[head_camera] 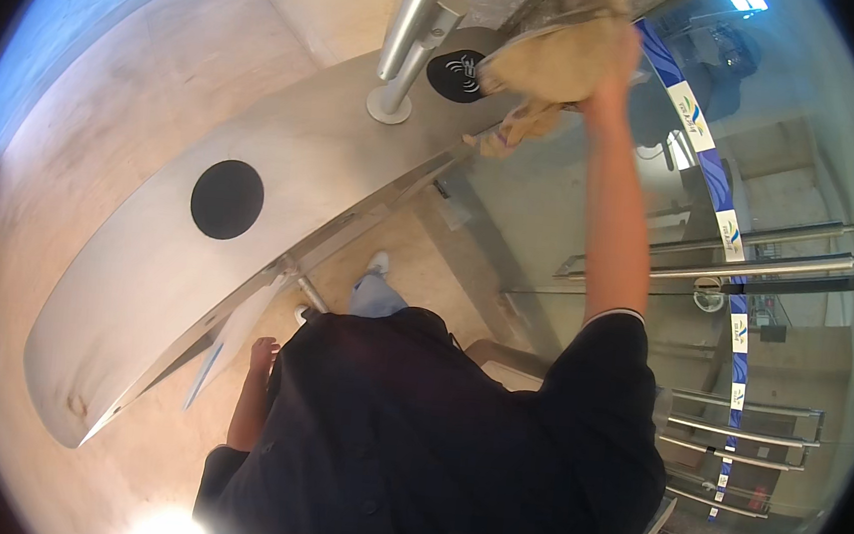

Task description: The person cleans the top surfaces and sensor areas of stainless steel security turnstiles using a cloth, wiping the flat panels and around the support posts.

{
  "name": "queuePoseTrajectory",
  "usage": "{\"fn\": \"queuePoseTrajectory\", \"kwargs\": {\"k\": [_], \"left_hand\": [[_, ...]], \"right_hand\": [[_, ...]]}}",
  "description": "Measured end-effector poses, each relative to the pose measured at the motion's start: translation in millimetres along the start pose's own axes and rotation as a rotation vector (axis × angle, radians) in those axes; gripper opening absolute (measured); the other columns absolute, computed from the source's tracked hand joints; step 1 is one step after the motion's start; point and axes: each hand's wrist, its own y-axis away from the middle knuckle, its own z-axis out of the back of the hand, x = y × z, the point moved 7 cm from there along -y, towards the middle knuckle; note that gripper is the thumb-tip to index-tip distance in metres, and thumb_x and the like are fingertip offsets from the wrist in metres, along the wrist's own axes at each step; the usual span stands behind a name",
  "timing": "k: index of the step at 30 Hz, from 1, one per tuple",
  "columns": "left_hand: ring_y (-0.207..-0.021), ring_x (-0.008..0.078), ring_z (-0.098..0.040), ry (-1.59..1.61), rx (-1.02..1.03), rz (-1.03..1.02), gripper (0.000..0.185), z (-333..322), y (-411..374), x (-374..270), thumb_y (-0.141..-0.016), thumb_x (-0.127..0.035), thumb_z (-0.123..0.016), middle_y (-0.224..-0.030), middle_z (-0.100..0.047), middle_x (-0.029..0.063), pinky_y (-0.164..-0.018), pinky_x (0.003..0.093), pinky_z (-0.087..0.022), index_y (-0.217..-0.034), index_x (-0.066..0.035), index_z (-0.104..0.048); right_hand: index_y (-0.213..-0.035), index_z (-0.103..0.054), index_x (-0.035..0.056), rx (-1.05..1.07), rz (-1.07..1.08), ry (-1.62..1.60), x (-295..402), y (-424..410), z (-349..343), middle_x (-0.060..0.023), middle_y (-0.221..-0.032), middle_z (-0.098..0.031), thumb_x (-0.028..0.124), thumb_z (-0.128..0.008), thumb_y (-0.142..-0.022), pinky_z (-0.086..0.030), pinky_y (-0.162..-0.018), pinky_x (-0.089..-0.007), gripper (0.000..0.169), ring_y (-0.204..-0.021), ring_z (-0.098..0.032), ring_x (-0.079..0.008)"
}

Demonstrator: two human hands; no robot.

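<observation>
My right arm reaches up and away from me. At its end my right hand, blurred, holds a tan cloth. A crumpled end of the cloth hangs at the edge of the brushed-metal turnstile cabinet. The cloth overlaps the rim of a black oval reader panel on the cabinet top, and a glass panel lies behind my forearm. Down by my side hangs my left hand, small in view, with nothing visible in it.
A metal tube post rises from the cabinet beside the reader. Nearer is a black round disc. A turnstile arm juts towards my legs. On the right, glass doors carry metal bar handles and a blue-and-white printed strip.
</observation>
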Motion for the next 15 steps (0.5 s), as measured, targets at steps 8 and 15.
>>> {"fn": "queuePoseTrajectory", "kwargs": {"k": [8, 15], "left_hand": [[-0.086, 0.0327, -0.066, -0.507, 0.004, -0.319, 0.027, -8.1, -15.7, 31.6, -0.084, -0.027, -0.066, -0.091, -0.069, 0.0145, -0.074, 0.0425, -0.052, -0.101, -0.006, -0.067], [-0.087, 0.0332, -0.066, -0.573, 0.098, -0.269, 0.026, -9.3, -20.9, 18.4, -0.083, -0.026, -0.066, -0.092, -0.069, 0.0151, -0.075, 0.0430, -0.052, -0.101, -0.006, -0.067]], "right_hand": [[-0.144, -0.043, 0.0151, 0.278, -0.113, 1.183, -142.0, 88.3, -77.6, -0.0166, -0.151, -0.035, 0.056, -0.059, -0.084, -0.025, -0.113, -0.0522, 0.075, -0.139, -0.030, -0.0412], [-0.136, -0.051, 0.0158, 0.414, 0.063, 1.317, -128.9, 133.6, -88.1, -0.0147, -0.140, -0.045, 0.053, -0.065, -0.082, -0.028, -0.108, -0.0522, 0.067, -0.130, -0.040, -0.0361]]}}
